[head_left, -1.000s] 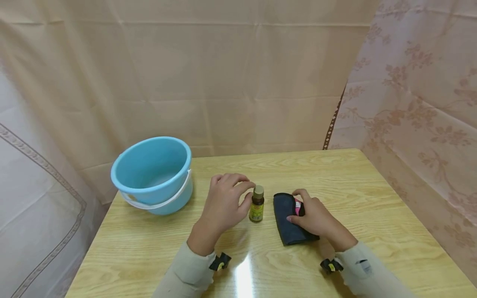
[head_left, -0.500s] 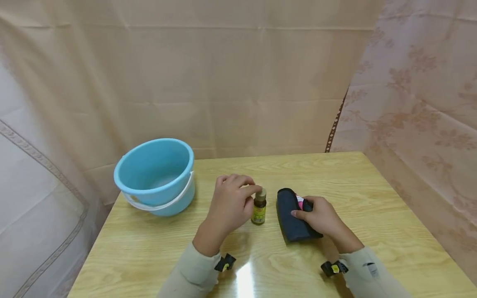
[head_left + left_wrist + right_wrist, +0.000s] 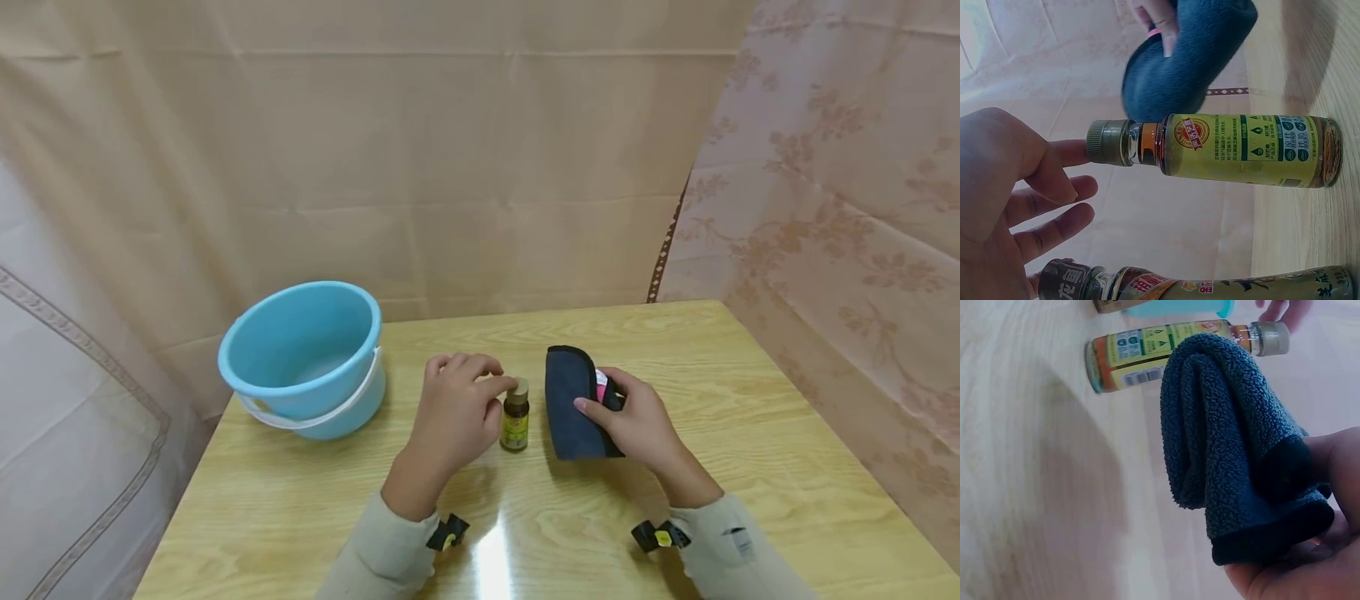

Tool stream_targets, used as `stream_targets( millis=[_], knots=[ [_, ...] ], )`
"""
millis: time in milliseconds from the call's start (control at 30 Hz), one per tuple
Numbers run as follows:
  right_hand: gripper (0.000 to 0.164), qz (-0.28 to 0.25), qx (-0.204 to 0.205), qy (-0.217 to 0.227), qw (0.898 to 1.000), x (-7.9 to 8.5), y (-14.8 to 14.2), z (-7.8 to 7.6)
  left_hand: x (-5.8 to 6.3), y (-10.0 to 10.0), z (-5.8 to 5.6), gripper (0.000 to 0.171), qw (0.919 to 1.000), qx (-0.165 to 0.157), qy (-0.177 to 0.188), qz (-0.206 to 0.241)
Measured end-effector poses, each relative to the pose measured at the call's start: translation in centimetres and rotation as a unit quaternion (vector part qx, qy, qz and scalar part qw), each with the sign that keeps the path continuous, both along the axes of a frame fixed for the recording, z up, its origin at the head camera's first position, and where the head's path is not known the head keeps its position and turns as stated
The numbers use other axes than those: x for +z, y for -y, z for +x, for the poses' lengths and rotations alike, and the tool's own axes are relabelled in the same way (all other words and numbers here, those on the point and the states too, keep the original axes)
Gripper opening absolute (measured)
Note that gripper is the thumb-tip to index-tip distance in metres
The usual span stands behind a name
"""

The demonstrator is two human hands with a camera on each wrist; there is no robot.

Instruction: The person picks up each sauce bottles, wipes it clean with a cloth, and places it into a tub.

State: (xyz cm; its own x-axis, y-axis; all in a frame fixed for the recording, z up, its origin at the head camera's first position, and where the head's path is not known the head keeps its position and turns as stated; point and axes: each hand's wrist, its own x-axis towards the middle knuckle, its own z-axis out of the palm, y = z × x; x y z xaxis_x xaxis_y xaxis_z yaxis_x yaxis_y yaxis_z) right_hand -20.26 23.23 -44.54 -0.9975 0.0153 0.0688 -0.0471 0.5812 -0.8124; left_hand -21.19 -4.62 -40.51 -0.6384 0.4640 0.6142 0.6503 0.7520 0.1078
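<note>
My right hand (image 3: 643, 425) pinches a folded dark blue towel (image 3: 570, 408) with black edging, thumb on its near face. The towel's looped pile and layered folds show in the right wrist view, and it is raised above the table. A white and pink tag peeks out by the fingers. Just left of it stands a small glass bottle (image 3: 514, 431) with a yellow-green label, upright. My left hand (image 3: 453, 412) is beside this bottle, its index fingertip at the cap (image 3: 1109, 142). A second bottle (image 3: 1210, 289) with a dark cap appears below in the left wrist view; the left hand hides it from the head view.
A light blue bucket (image 3: 300, 390) with a white handle (image 3: 330, 414) stands at the table's left back. The wood-grain table (image 3: 750, 467) ends at a beige curtain (image 3: 480, 167) behind, and a flowered curtain (image 3: 847, 208) hangs along the right.
My right hand has lifted the towel off the table and tilted it more upright. The left hand stays at the bottle cap, its index finger now resting closer over it. Bottle and bucket stay put.
</note>
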Motion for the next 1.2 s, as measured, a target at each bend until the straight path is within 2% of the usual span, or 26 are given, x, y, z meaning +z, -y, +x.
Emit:
stream_targets(
  millis=[167,400,667,1000,1200],
  knots=[
    [0.06,-0.036,0.006,-0.016,0.999,0.5,0.3,0.2,-0.1,0.0,0.2,0.034,0.9999,0.005,-0.002,-0.013],
    [0.06,-0.063,0.023,-0.019,0.998,1.1,1.0,0.2,-0.2,0.1,0.5,0.032,0.9996,0.013,0.017,-0.019],
    [0.06,-0.112,0.04,-0.019,0.993,0.9,1.4,0.2,-0.1,-0.1,0.5,0.032,0.9991,0.019,0.027,-0.025],
    [0.055,-0.16,0.053,-0.048,0.985,0.8,1.4,0.5,-0.5,-0.2,0.2,0.034,0.9992,0.022,0.02,-0.027],
    [0.052,-0.171,0.058,-0.049,0.982,1.2,2.0,0.5,-0.5,-0.1,0.3,0.033,0.9991,0.022,0.02,-0.029]
  ],
)
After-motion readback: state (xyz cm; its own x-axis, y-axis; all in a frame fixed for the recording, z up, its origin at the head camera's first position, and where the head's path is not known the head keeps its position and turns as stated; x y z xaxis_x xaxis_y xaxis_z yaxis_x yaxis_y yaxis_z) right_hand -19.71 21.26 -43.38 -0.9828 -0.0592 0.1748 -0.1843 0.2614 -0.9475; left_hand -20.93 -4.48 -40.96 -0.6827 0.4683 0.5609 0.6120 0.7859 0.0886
